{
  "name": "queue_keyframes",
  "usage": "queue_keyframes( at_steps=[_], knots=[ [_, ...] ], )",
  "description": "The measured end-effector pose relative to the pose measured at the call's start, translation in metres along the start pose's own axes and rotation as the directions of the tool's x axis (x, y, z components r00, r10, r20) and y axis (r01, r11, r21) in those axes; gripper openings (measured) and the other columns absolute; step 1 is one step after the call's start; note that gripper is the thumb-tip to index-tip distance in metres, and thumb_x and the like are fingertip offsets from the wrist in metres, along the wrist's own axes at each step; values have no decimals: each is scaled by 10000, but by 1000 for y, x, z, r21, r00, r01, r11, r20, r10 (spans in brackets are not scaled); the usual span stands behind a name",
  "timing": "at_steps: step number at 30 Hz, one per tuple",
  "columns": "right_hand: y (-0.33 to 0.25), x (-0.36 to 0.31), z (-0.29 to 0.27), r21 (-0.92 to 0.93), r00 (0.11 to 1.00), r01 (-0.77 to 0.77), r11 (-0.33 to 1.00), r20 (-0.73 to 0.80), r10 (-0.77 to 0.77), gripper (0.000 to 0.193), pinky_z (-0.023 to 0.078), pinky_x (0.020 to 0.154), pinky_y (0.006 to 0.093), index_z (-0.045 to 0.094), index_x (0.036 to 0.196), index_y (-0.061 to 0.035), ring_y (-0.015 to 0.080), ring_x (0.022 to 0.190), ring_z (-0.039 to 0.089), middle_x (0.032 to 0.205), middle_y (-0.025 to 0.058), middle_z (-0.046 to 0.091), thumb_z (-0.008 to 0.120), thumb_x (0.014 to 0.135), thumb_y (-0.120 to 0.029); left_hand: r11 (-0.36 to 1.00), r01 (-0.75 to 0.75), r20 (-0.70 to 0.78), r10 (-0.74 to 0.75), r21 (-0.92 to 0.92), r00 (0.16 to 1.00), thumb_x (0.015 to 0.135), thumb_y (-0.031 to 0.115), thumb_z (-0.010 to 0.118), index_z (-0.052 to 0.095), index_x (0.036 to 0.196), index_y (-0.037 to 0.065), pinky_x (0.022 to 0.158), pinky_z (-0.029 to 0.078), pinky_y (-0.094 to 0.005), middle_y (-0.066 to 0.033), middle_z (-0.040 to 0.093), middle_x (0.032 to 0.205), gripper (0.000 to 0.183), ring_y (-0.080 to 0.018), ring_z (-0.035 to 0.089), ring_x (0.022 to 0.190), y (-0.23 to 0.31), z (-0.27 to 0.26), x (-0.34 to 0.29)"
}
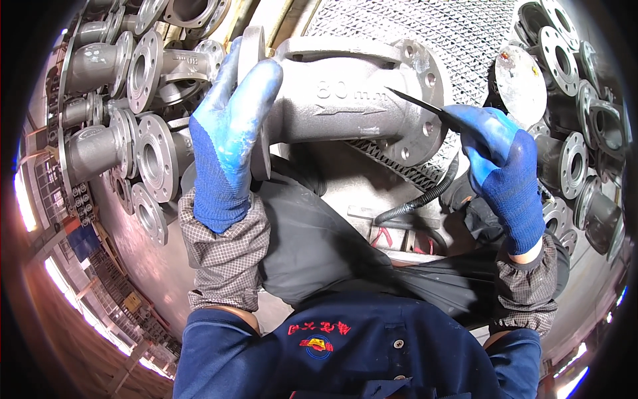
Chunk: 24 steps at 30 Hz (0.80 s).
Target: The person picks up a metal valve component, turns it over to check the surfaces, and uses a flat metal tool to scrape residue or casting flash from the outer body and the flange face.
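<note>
Your single head-worn fisheye looks steeply down, facing past your shirt (372,332) and lap (306,233); it sits close above your left hand (232,133) and right hand (502,159), wide enough to take in castings (96,146) at both sides.

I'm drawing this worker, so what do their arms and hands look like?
The left hand and right hand wear blue gloves, darker and knitted at the cuffs, lighter and smooth toward the tips. The left glove has whitish smudges. Grey checked sleeve covers have bunched ends, and the shirt sleeves are navy.
</note>
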State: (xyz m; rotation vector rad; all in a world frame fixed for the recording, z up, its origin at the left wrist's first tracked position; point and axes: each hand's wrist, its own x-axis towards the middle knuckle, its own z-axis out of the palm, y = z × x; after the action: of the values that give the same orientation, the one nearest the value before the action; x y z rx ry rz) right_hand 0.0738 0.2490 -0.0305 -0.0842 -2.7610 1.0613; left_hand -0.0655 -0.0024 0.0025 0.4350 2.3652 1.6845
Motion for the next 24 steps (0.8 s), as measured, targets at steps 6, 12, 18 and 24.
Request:
queue_keyframes(
  at_steps=[6,12,18,24],
  knots=[
    [-8,7,6,137,973,-82,987,-205,109,318,509,677,281,642,1114,-44,230,753,657,866,148,654,609,807,32,527,-713,331,644,463,690,855,35,632,581,1226,94,933,467,-333,-254,542,1252,379,-289,587,1105,-35,-24,13],
    [6,42,28,-207,985,-103,973,-160,70,673,507,799,376,505,1310,-91,303,936,626,1137,166,618,771,737,-323,604,-683,289,625,410,725,868,55,633,583,1221,64,931,465,-321,-246,542,1257,356,-279,582,1105,-32,-19,12],
    [7,62,38,-333,992,-119,936,-82,97,960,522,771,409,389,1378,-95,330,940,620,1040,192,606,772,631,-561,958,-253,42,249,135,968,866,183,679,473,1298,-74,932,429,-247,-175,557,1246,542,-159,550,1068,-20,-5,5],
    [5,67,43,-407,991,-134,904,-50,124,926,535,749,420,404,1344,-70,309,898,638,1013,167,612,756,650,-572,980,-173,28,171,100,985,862,203,687,449,1306,-98,928,427,-237,-162,564,1227,588,-132,543,1047,-12,-3,2]
  ],
)
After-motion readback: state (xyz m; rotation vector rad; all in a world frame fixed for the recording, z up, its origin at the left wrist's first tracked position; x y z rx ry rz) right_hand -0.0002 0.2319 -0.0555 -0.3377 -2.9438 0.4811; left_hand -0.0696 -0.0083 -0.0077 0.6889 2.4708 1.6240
